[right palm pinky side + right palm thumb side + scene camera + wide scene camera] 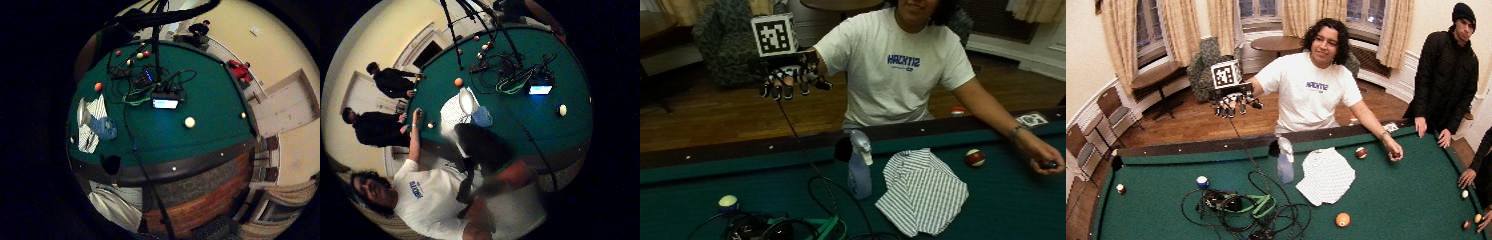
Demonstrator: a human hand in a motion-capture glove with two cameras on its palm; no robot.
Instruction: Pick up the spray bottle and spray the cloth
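Note:
A clear spray bottle [859, 167] with a white trigger head stands upright on the green pool table [999, 220], close to the near rail. Right beside it lies a folded striped cloth [923, 191]. My gloved right hand [792, 79] is raised high above the floor outside the table, well up and away from the bottle, palm toward the table. Its fingers hang spread and relaxed and hold nothing. The bare hand [1045, 159] rests on the felt at the far side, curled round a small dark thing. The bottle [103, 126] and cloth [92, 122] show small in the little finger side palm view.
A tangle of black and green cables [790, 227] lies on the felt in front of the bottle. A cable runs from my hand down to it. A dark red ball [975, 157] sits beside the cloth, a pale ball [728, 201] near the cables. A corner pocket [842, 148] is behind the bottle.

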